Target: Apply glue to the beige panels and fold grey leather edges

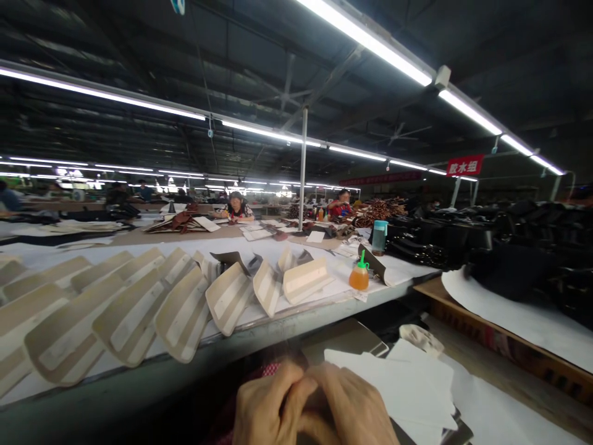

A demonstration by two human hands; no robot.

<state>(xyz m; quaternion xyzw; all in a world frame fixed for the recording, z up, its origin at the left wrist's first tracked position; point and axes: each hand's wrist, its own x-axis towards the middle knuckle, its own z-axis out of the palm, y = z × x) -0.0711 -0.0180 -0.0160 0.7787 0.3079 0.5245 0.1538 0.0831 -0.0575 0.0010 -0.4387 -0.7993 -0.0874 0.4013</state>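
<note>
At the lower middle, my left hand [269,405] and my right hand [349,402] are pressed together, thumbs and fingers curled inward. Whatever they may grip is hidden behind the fingers. Close to the right hand lies a stack of white sheets [398,383] with a dark panel [345,340] behind it. On the bench [278,327] in front stand rows of curved beige panels [183,312], each with a paler strip inside. A small squeeze bottle [359,276] of orange liquid with a green nozzle stands near the bench edge.
A blue-lidded bottle [379,238] stands farther back. Dark pieces [500,241] are heaped at the right beside a wooden-edged shelf [509,321]. Across the bench sit a person [236,210] and another in red [341,207]. A white pole [303,173] rises behind.
</note>
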